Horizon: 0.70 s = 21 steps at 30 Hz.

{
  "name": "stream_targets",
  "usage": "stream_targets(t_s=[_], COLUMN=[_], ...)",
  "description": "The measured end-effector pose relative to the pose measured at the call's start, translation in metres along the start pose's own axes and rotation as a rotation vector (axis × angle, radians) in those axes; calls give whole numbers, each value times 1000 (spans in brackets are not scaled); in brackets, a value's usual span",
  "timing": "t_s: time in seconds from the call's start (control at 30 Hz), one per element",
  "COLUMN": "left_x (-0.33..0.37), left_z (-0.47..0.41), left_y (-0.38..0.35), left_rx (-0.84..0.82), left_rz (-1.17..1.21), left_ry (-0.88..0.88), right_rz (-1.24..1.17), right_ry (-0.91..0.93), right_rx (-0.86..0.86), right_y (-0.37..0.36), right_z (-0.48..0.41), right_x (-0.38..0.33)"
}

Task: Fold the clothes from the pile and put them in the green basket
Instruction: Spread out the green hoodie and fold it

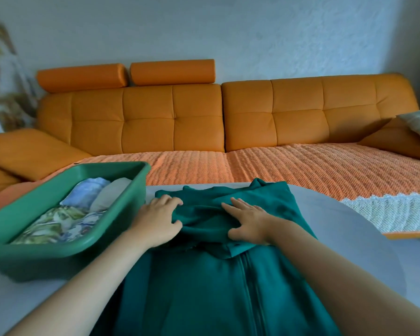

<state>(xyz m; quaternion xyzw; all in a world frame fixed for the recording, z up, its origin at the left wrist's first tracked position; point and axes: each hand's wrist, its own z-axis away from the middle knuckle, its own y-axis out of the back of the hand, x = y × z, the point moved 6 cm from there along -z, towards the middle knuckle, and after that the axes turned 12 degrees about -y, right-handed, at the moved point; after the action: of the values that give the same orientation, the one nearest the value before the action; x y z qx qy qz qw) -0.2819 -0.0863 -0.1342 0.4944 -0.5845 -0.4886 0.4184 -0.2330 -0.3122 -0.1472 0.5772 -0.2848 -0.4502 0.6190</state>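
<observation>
Looking down from the head view, we note a teal garment [204, 287] spread on the grey counter [349, 238], running from the near edge of the frame up to the counter's far edge. A zip [247, 287] runs lengthwise down its near part, and the far part is bunched into loose folds. Left hand [159, 219]: at the garment's left edge, fingers curled over the top of a fold and thumb tucked against it from the near side, so it grips the cloth. Right hand [249, 223]: lying on the bunched cloth just right of centre, fingers straight and spread, thumb out to the side, pressing down and gripping nothing. The two hands are near each other with a ridge of cloth between them. The green basket [66, 260] stands on the counter just left of the garment, close to the left forearm. It holds folded clothes [58, 224]: a leafy print nearest us, pale blue and beige pieces behind. Beyond the counter, an orange sofa [172, 117] has a woven orange cover [301, 166] on its seat.
</observation>
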Motion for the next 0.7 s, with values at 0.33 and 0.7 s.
stream_targets(t_s=[0.33,0.7], left_x=[-30,-35], left_z=[23,27], left_y=[9,34], left_rx=[137,-58], left_rz=[408,390], left_ry=[360,391], right_rz=[68,-282], right_ry=[76,36], right_rx=[-41,-106], right_y=[-18,19], right_z=[-1,19], right_x=[-43,-22])
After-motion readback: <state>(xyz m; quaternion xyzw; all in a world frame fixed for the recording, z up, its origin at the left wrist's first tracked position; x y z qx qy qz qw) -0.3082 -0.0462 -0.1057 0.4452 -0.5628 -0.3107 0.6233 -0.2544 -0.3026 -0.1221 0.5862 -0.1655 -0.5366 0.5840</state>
